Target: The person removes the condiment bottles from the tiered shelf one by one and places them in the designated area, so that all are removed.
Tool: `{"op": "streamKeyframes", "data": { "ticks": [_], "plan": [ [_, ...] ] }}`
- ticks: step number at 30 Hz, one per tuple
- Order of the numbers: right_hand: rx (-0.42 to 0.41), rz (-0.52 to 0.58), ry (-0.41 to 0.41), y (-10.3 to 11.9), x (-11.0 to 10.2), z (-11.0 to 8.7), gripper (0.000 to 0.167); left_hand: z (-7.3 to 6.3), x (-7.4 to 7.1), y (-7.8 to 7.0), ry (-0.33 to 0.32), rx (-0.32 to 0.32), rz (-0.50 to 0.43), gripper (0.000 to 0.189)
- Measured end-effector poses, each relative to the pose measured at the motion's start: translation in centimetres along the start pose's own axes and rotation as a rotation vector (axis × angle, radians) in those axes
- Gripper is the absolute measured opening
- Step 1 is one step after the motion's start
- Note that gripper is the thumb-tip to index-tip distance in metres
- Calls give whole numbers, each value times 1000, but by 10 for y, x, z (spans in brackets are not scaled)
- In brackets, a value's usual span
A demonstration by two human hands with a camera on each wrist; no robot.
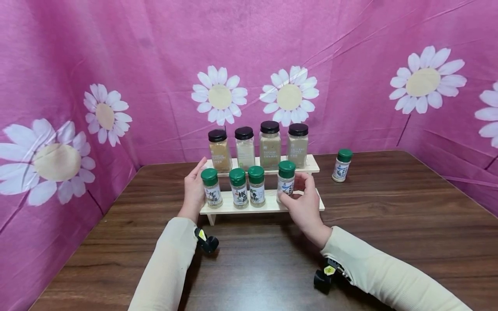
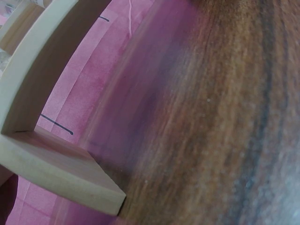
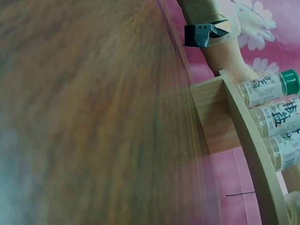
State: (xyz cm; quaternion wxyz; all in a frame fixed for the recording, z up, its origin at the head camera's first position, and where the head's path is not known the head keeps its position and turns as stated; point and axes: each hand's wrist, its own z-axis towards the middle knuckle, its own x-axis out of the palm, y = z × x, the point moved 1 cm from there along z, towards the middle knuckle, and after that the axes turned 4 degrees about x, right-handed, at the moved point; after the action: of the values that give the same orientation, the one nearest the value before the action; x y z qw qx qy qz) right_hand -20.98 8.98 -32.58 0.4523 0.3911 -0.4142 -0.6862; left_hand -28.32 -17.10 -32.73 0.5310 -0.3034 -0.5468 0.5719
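A pale two-tier wooden rack (image 1: 268, 208) stands on the table. My right hand (image 1: 305, 207) pinches a green-capped spice jar (image 1: 286, 183) between thumb and fingers over the right end of the lower shelf. Whether the jar's base touches the shelf is hidden. My left hand (image 1: 193, 194) lies against the rack's left end, its fingers extended upward and its thumb hidden. Left to right on that shelf stand three more green-capped jars: one (image 1: 212, 190), a second (image 1: 239, 190) and a third (image 1: 256, 188). The left wrist view shows the rack's end (image 2: 65, 173) close up.
Several taller black-capped jars (image 1: 270, 147) line the upper shelf. Another green-capped jar (image 1: 342, 165) stands alone on the table (image 1: 253, 268), right of the rack. A pink cloth with daisies (image 1: 241, 43) hangs behind.
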Motion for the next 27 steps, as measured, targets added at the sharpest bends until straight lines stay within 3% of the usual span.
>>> {"op": "streamKeyframes", "data": {
  "ticks": [16, 27],
  "plan": [
    [-61, -41, -71, 0, -14, 4, 59, -3, -1, -2, 20, -19, 13, 37],
    [-34, -42, -113, 1, -32, 7, 56, -3, -1, -1, 14, -27, -10, 37]
  ]
}}
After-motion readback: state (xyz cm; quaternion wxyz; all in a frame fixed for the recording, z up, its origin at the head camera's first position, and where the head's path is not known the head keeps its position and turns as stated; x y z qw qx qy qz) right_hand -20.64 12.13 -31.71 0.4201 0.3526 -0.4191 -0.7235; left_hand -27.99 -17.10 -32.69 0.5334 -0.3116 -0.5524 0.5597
